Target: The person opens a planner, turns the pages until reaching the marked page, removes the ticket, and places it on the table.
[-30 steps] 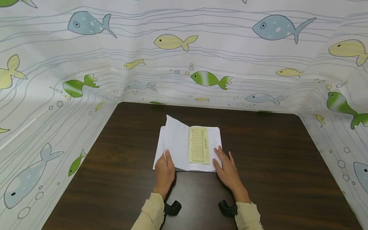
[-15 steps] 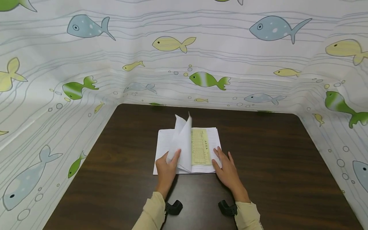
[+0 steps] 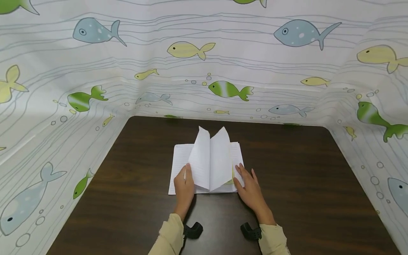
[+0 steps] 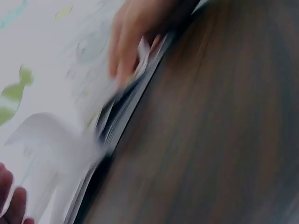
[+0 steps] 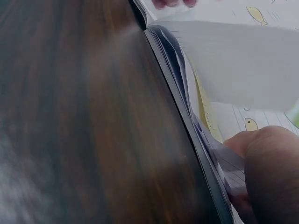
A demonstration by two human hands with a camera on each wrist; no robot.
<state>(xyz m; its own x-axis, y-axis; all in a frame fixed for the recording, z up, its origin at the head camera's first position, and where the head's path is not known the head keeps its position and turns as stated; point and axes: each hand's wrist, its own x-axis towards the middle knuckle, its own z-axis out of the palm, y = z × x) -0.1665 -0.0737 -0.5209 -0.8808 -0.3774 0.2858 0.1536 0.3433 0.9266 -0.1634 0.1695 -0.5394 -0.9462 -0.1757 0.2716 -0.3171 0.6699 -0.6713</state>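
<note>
An open notebook [image 3: 181, 156] with white lined pages lies on the dark wooden table. Two of its leaves stand up in the middle, fanned apart. A yellow printed slip [image 5: 203, 105] shows as a thin strip beneath the right-hand raised leaf. My left hand [image 3: 184, 186] holds page edges at the notebook's lower left, thumb on top; in the left wrist view only its fingertips [image 4: 14, 198] show. My right hand [image 3: 251, 189] grips the lower right edge, its thumb [image 5: 240, 142] on the pages and a finger beneath. The left wrist view is blurred.
The brown table [image 3: 312, 198] extends to both sides of the notebook. White sheeting with printed fish [image 3: 223, 60] rises behind it and along both sides. A black wrist device [image 3: 193, 230] sits by the left cuff, and another device [image 3: 250, 232] by the right.
Leaves have turned from the left side toward the right; one now covers most of the yellow slip. The left hand shifted slightly right, then back; the right hand has stayed nearly still.
</note>
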